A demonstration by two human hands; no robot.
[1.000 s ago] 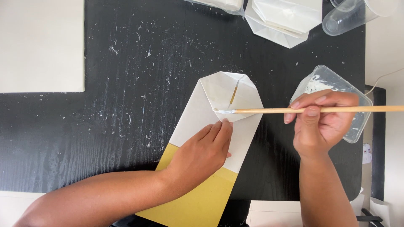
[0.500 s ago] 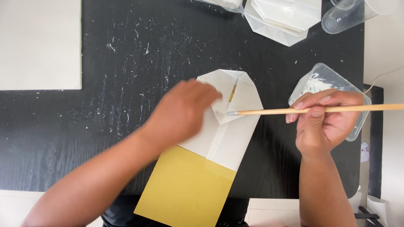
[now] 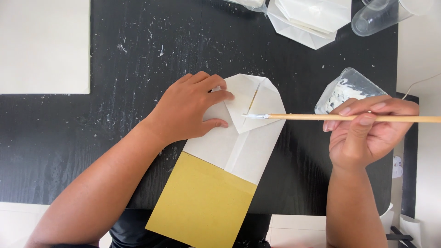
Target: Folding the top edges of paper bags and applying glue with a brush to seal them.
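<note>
Paper bag (image 3: 239,147) flat on black speckled table (image 3: 115,138), pale floor.

Bare black tabletop (image 3: 138,55) left open far-left of folded paper bag (image 3: 248,133). Right side blocked by glue tub (image 3: 342,89); far edge crowded by stacked bags (image 3: 312,20), plastic cup (image 3: 374,18).

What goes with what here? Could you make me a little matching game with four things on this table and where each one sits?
Things:
1. paintbrush
2. folded paper
3. clear plastic cup
4. white board

Places:
A. top right corner, lying on its side
B. held in the right hand, tip on the paper's flap
C. top left of the black table
D. pressed down by the left hand, mid-table

Pairs: 1-B, 2-D, 3-A, 4-C
</note>
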